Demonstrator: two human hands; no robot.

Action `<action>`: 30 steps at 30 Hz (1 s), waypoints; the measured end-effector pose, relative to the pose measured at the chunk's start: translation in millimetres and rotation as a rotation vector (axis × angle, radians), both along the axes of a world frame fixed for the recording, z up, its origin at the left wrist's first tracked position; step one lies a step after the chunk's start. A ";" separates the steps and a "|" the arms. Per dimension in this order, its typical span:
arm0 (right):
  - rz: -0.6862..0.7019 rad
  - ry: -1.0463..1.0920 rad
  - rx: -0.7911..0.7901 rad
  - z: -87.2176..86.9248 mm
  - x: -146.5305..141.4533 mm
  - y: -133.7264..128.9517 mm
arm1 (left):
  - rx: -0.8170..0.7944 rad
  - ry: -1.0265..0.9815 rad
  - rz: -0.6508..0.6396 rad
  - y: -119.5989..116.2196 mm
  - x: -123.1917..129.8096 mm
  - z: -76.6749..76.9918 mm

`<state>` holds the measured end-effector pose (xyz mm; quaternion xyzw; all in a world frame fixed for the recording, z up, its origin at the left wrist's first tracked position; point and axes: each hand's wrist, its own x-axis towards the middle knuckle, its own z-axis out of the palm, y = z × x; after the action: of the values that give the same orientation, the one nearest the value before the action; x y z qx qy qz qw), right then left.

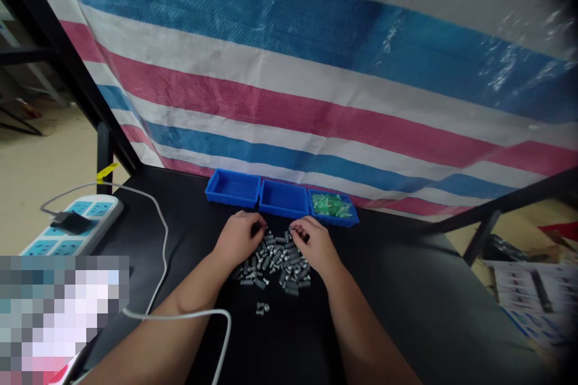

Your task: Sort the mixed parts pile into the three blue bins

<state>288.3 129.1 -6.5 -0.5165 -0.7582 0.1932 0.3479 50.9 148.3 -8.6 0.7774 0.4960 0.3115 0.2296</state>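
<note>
Pile of screws (265,263) and grey sleeves (291,292) lies loose on the desk (383,289). Taking pile as dial centre: left hand (239,237) at 10 o'clock, right hand (318,243) at 2, both at its edge. Fingers of each hand bent in, tips drawn together; small dark bit seems to show at right tips. Cannot tell whether either set grips a part.

Risks, my judgement: parts small, mixed and overlapping, so a pinch may bring up 2 at once, or the wrong kind. Wrists beside the heap; a sideways brush could spread it. Screws could roll on the smooth top. 2 or 3 strays (261,308) at 7 o'clock, apart from the heap, easily missed or swept by a forearm. White cable (185,315) crosses the left forearm at 8; a reach could snag it and drag it through the parts. Trays at 11 (233,201), 12 (283,211) and 1 o'clock (354,216) have low walls; a knock could shift them, and the green packets (332,206) in the 1 o'clock tray could slip out.

Hard to make out: fingertips, small and dim; lower layers of the heap; its flanks behind both hands; packet contents. Patch at 8 pixelated. Forearms cut off at lower edge.
</note>
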 end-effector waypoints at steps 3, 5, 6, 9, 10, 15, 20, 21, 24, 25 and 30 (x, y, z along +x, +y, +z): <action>0.025 0.013 -0.018 0.9 -2.7 -0.9 | -0.004 -0.014 -0.052 -1.7 1.1 1.4; 0.058 0.015 -0.023 1.8 -5.4 -1.8 | 0.003 -0.023 -0.106 -2.8 2.1 2.2; 0.077 0.018 -0.018 2.4 -7.1 -2.6 | 0.004 -0.031 -0.123 -3.3 2.7 2.8; 0.109 0.052 0.027 5.1 -14.2 -6.4 | -0.019 -0.124 -0.112 -5.5 5.4 5.0; 0.113 0.069 0.043 5.9 -16.9 -7.9 | -0.044 -0.184 -0.102 -6.3 6.7 5.5; 0.124 0.133 0.102 6.9 -28.7 -11.8 | -0.244 -0.462 -0.078 -8.4 13.3 2.1; 0.085 0.149 0.151 6.3 -30.2 -9.3 | -0.273 -0.470 -0.117 -5.6 11.2 2.3; 0.065 0.150 0.159 6.6 -29.4 -8.7 | -0.242 -0.429 -0.100 -4.8 9.3 3.3; -0.077 0.170 0.228 8.8 -24.8 -4.5 | -0.100 -0.218 0.008 -2.8 2.7 4.6; -0.139 0.184 0.260 10.1 -22.8 -1.4 | -0.066 -0.143 0.036 -2.6 1.0 4.0; -0.347 0.257 0.374 18.3 -16.0 25.4 | -0.043 0.051 0.023 -4.1 -1.0 -1.7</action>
<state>272.4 154.5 11.8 -0.5368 -0.6305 0.0514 0.5582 49.9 144.2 -10.3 0.7740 0.5174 0.2835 0.2299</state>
